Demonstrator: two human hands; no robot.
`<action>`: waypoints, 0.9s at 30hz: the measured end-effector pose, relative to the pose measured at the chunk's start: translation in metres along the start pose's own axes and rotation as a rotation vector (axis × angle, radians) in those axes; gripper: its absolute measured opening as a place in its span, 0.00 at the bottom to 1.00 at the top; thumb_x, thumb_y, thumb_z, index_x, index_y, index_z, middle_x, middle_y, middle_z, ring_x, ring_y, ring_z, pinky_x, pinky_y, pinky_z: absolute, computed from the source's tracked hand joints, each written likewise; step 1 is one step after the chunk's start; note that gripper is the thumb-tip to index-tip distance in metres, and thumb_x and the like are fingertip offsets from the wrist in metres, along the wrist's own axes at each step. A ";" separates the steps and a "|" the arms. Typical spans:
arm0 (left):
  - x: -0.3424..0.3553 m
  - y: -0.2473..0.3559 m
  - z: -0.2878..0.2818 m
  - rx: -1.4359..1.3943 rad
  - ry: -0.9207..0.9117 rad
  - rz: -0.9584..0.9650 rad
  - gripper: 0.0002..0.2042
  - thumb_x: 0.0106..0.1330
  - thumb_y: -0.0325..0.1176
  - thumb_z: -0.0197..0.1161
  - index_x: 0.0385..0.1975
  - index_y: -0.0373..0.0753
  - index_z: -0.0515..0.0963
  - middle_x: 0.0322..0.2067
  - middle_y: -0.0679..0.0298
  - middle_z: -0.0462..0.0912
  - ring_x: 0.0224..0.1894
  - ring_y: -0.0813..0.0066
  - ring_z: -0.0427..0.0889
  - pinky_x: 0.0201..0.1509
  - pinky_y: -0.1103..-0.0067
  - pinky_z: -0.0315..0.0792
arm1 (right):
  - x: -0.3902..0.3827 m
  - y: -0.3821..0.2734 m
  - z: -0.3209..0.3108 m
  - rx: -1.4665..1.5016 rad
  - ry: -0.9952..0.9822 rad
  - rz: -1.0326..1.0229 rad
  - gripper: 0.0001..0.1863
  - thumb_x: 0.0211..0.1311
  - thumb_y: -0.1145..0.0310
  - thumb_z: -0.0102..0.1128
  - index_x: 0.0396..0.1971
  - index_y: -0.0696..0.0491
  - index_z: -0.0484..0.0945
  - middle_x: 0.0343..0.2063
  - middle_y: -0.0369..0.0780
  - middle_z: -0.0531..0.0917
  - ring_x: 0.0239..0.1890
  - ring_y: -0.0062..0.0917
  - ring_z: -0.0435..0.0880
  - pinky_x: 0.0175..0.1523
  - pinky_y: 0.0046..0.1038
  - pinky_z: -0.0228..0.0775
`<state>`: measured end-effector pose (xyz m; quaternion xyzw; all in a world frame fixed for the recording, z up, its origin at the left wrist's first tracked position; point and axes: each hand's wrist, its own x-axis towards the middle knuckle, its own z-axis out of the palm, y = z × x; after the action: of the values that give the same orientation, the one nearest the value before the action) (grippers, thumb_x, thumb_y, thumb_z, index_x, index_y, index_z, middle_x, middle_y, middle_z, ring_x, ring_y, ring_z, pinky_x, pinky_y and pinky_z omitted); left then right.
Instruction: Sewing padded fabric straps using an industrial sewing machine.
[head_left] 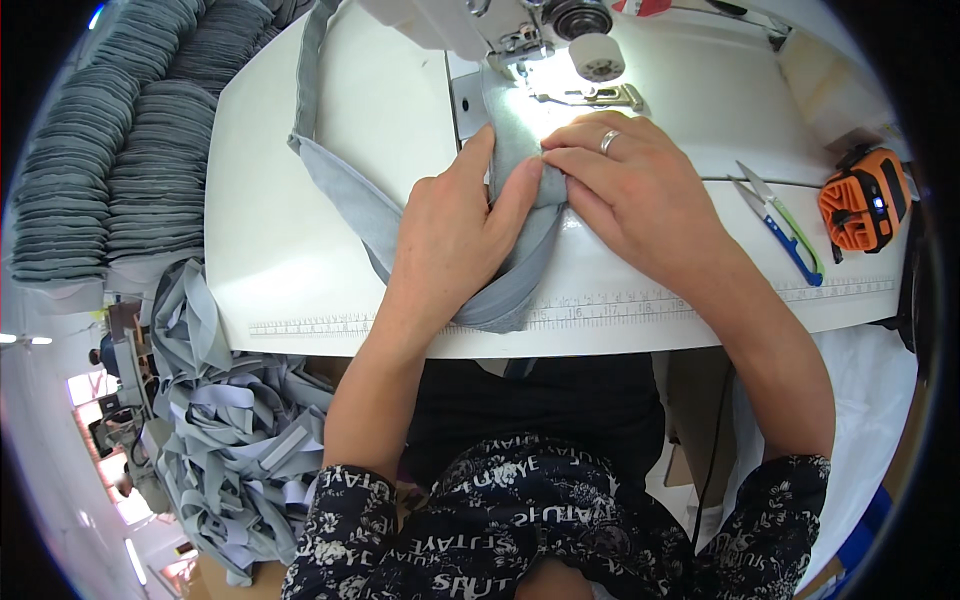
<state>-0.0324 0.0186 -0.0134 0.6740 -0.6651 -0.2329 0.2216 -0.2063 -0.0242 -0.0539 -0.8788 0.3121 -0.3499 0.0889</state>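
Note:
A grey fabric piece [512,130] lies flat under the lit needle area of a white sewing machine [425,22]. My left hand [447,232] grips its left side, with the thumb pressed on top and the index finger along the edge. My right hand [645,190], wearing a ring, pinches the piece's right edge close to the left thumb; its fingertips partly hide the cloth. From there a long grey fabric strip [350,190] loops under my left hand and wrist, then runs up the table's left side. A metal guide [600,97] sits just beyond my right fingers.
Blue-and-green handled thread snips [785,230] and an orange-and-black device [863,200] lie at the right. A printed ruler [600,308] follows the white table's front edge. Tall stacks of grey fabric pieces [155,170] and a heap of loose strips [240,430] are at the left.

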 end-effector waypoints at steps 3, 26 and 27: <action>0.000 -0.001 0.000 -0.011 0.002 0.001 0.20 0.67 0.43 0.59 0.47 0.30 0.73 0.14 0.49 0.77 0.19 0.51 0.80 0.23 0.68 0.71 | 0.000 0.000 0.000 0.005 -0.006 0.005 0.07 0.55 0.72 0.62 0.33 0.57 0.83 0.36 0.38 0.84 0.45 0.28 0.81 0.54 0.31 0.71; -0.001 -0.008 0.005 0.031 0.020 0.010 0.26 0.67 0.44 0.58 0.55 0.26 0.70 0.15 0.49 0.77 0.21 0.49 0.81 0.27 0.65 0.73 | -0.004 -0.001 -0.005 0.004 -0.083 -0.073 0.11 0.54 0.74 0.59 0.37 0.59 0.81 0.42 0.43 0.81 0.50 0.32 0.77 0.56 0.33 0.68; -0.001 -0.008 0.005 0.032 0.023 0.013 0.26 0.67 0.44 0.58 0.55 0.26 0.70 0.15 0.49 0.77 0.21 0.49 0.81 0.27 0.65 0.73 | -0.004 -0.002 -0.004 0.000 -0.078 -0.069 0.11 0.53 0.74 0.60 0.37 0.59 0.81 0.43 0.43 0.81 0.50 0.32 0.77 0.56 0.33 0.68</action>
<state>-0.0294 0.0197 -0.0223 0.6757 -0.6707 -0.2129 0.2198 -0.2101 -0.0199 -0.0526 -0.9020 0.2777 -0.3183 0.0889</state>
